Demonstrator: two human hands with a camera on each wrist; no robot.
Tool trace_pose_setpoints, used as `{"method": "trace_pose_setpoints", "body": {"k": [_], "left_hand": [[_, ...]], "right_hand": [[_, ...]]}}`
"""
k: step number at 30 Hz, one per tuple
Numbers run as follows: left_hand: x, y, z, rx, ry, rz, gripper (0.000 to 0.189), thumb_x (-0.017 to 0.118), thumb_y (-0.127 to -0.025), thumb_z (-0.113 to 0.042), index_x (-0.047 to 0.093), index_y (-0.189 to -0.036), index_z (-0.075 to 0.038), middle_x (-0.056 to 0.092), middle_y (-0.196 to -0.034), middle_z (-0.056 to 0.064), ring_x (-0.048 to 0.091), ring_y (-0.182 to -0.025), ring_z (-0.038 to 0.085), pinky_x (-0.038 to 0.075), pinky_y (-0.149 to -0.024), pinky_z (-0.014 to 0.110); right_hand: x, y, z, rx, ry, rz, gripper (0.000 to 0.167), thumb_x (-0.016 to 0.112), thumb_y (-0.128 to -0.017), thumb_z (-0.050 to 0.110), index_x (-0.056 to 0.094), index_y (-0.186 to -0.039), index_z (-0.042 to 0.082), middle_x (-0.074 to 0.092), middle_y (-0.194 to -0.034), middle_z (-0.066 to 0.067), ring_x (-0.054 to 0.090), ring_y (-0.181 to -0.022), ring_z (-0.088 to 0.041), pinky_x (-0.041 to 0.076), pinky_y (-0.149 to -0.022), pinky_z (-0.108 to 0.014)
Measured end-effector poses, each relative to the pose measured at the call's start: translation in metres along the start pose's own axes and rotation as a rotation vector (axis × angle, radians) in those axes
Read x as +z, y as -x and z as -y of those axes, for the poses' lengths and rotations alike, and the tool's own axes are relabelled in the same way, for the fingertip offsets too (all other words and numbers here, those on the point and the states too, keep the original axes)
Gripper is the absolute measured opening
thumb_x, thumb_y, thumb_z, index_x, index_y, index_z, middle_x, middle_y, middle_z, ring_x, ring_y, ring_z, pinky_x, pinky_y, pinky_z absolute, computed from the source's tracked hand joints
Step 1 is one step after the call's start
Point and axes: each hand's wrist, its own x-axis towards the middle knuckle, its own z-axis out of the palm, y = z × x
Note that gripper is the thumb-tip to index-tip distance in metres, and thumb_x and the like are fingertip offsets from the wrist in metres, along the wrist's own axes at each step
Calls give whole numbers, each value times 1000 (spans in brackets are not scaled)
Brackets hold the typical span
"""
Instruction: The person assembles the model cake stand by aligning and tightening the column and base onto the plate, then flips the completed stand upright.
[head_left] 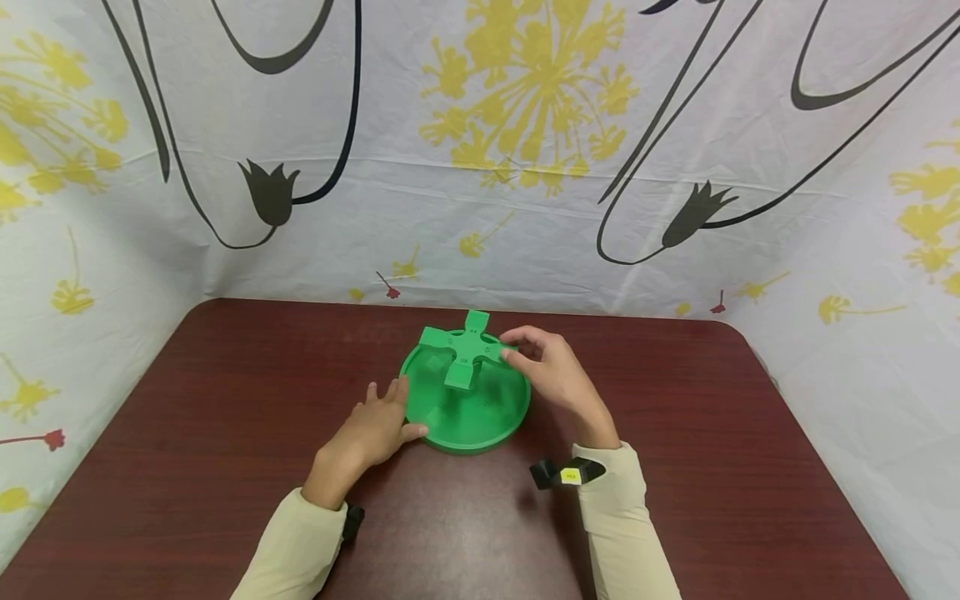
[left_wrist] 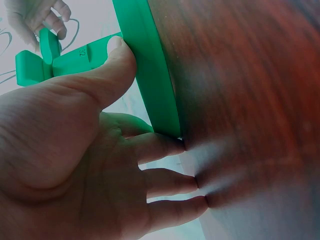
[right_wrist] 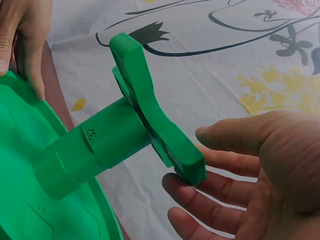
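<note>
A round green tray [head_left: 472, 427] with a raised rim lies on the table. From it rises a thick green post [right_wrist: 90, 147], topped by a green four-armed cross piece [head_left: 468, 347]; small numbers mark both parts. My left hand [head_left: 375, 427] holds the tray's near-left rim, its thumb over the edge and its straight fingers outside, tips down at the tabletop. At the cross's right arm is my right hand [head_left: 553, 375]. In the right wrist view its loosely bent fingers [right_wrist: 225, 190] lie around that arm's end, with the thumb apart from it; finger contact is unclear.
The dark red-brown wooden table [head_left: 187, 467] has rounded far corners. A white cloth [head_left: 390, 225] with yellow and dark flower prints hangs behind the table and along both sides. Black straps circle both wrists, over light sleeves [head_left: 618, 517].
</note>
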Motion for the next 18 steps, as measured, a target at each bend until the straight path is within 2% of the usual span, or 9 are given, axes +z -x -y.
{"method": "trace_pose_setpoints", "body": {"k": [11, 18], "left_hand": [[0, 0, 0, 2, -1, -5, 83, 62, -99, -32, 16, -155, 8, 23, -159, 29, 11, -145, 56, 24, -112, 68], [-1, 1, -1, 2, 1, -3, 83, 62, -99, -32, 17, -155, 8, 24, -158, 30, 11, -145, 56, 24, -112, 68]], "right_hand": [[0, 1, 1, -3, 18, 4, 18, 66, -96, 14, 72, -111, 7, 72, -100, -7, 62, -81, -18, 48, -70, -27], [0, 1, 2, -1, 6, 23, 16, 66, -96, 14, 72, -110, 8, 72, -104, -7, 64, -85, -23, 49, -71, -26]]}}
